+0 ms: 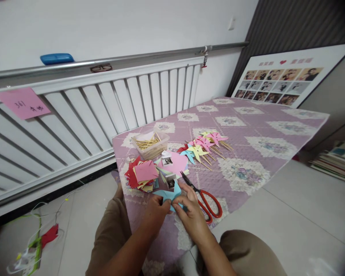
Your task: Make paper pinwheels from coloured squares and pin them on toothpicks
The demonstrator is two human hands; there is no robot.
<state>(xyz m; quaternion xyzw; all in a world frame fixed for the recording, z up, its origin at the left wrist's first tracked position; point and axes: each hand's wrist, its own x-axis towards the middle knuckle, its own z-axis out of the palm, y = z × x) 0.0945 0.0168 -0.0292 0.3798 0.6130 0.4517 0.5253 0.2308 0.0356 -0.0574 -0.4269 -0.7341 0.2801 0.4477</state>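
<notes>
A blue paper pinwheel point(168, 194), partly folded, is held above the table's near edge. My left hand point(158, 212) pinches its left side between thumb and fingers. On the other side, my right hand point(190, 209) is closed on the paper near its middle; whether a small pin is between the fingers I cannot tell. Just beyond lies a small open box point(171, 183) with dark contents. Red-handled scissors point(205, 199) rest right of my right hand, blades pointing away. A stack of coloured paper squares point(146, 171) sits to the left, with pink sheets point(176, 163) beside it.
A clear plastic tub point(151, 143) holds many wooden sticks. Several finished pinwheels on sticks point(204, 145) lie in a pile behind the scissors. The flowered tablecloth point(247, 126) stretches to the back right. A white radiator point(149, 96) stands along the wall.
</notes>
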